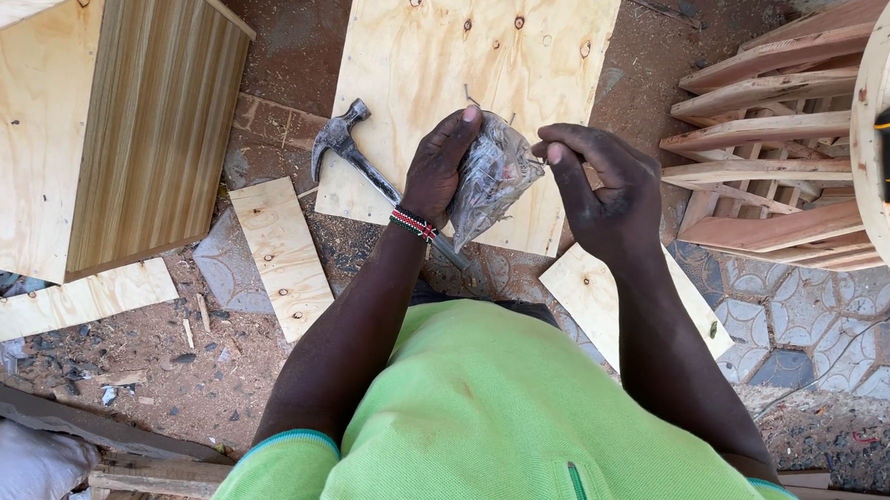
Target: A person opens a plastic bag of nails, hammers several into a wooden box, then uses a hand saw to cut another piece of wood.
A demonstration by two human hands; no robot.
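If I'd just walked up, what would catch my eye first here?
Probably the two hands at the centre: the left hand grips a crumpled clear plastic bag while the right hand pinches at its top. Just left of them a claw hammer lies across the edge of a pale plywood sheet on the ground.

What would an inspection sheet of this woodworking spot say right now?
Surface: dusty ground with sawdust and patterned paving.
Job's things: clear plastic bag, apparently of nails, over a plywood sheet; hammer lying beside it.
Clutter: plywood offcuts, wood chips.
Grippers: left hand grips the bag; right hand pinches at its top.
Cables: thin cord on the paving.
Surroundings: wooden cabinet, slatted wooden frame.
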